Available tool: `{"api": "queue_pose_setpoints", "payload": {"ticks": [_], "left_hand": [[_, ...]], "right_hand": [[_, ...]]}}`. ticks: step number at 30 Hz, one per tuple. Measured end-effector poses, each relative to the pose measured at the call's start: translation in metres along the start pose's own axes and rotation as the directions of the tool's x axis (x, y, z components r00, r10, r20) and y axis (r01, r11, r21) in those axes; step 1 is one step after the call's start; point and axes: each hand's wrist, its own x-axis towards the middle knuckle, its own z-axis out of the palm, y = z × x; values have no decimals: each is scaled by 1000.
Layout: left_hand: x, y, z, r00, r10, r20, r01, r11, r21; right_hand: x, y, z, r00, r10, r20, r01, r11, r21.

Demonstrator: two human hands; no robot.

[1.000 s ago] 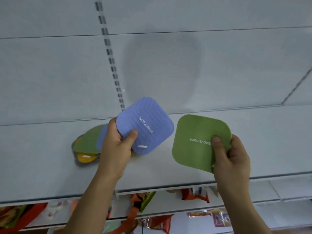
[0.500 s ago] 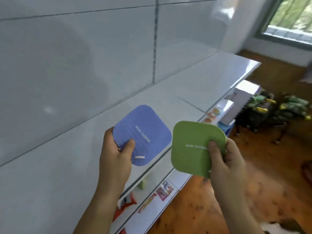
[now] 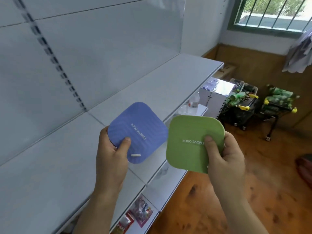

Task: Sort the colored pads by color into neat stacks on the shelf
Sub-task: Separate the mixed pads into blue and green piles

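Left hand (image 3: pixel 111 154) holds a blue-violet, rounded-square ribbed pad (image 3: pixel 137 131) by its lower left corner: thumb on the printed face, the other fingers behind the pad and out of sight. The pad is carried in the air above the front part of the white metal shelf (image 3: pixel 50 166), not resting on it. It sits turned like a diamond, one corner toward the shelf's back panel and one toward the person; being near square, it has no clear long axis. Its white lettering runs down the face, and a short white bar lies near the lowest corner.

Right hand (image 3: pixel 222 157) holds a green, rounded-square smooth pad (image 3: pixel 189 141) at its right edge, thumb pressed on the face over the end of the lettering, fingers curled round behind. This pad is held beyond the shelf's front edge, over the orange-brown wooden floor (image 3: pixel 253 191). Its edges run roughly level and upright, and its lettering reads upside down. The two pads lie just beside each other; whether their near edges touch cannot be told.

The shelf's surface runs from the lower left to its far right corner, bare metal under and beyond the blue-violet pad. Coloured packets (image 3: pixel 135 215) lie on a lower shelf below the front edge. Black carts with yellow handles (image 3: pixel 263 105) stand well apart on the floor.
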Motion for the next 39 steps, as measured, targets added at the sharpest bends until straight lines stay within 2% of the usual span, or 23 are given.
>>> {"api": "queue_pose_setpoints", "payload": {"ticks": [5,11,14,18,22,27,30,33,39], "left_hand": [[27,6,71,999,-22,-32,22,1000,-4],[85,-3,127,989,-87,-122,79,994,-72],[119,-7,139,980,-98,-174,83,992,-91],[151,-10,129,933,-138,-332,109,988,-105],[161,-18,104,860,-211,-464,194,977,-84],[165,-28,84,740,-188,-646,261,965,18],[175,-29,79,750,-193,-633,349,928,131],[185,-25,77,749,-219,-625,408,896,175],[207,-24,74,711,-225,-666,493,836,244]], "right_hand": [[84,7,-14,999,9,41,-8,1000,-19],[176,16,12,992,-30,125,41,995,-86],[218,11,38,983,-48,177,64,994,-86],[264,9,84,940,-79,332,122,987,-109],[289,17,135,862,-60,504,132,985,-108],[311,20,208,699,-54,713,156,985,-77],[324,20,240,609,-73,790,179,983,-47],[343,23,266,533,-55,845,213,975,-71],[364,43,291,422,-29,906,422,891,-168]]}}
